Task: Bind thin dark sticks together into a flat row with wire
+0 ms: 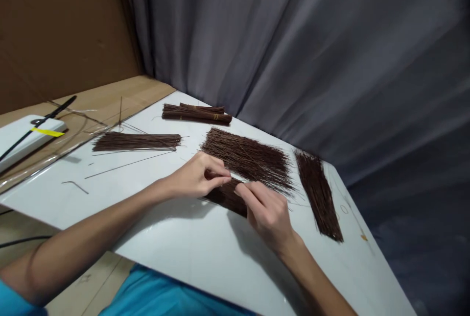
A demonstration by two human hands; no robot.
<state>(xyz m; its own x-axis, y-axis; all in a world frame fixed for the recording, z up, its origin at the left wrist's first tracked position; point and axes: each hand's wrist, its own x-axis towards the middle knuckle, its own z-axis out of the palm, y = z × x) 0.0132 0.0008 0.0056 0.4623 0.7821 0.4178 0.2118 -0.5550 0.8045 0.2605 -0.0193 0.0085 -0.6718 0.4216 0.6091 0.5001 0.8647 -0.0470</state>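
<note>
My left hand (203,176) is closed, thumb and forefinger pinched together at the near edge of the large pile of thin brown sticks (249,154). Facing it, my right hand (266,210) is also closed, its fingertips curled in. Just beneath both hands lies a smaller dark bundle of the same sticks (227,196), partly hidden by them. What sits in the fingertips is too small or hidden to name. The sticks look like thin wires or stems.
More sticks lie in a left bundle (137,142), tied bundles (196,114) at the back and a right bundle (318,196). Loose strands and a bent piece (76,187) are scattered at left. A white device (29,134) with a black cable stands far left. A grey curtain (312,51) hangs behind.
</note>
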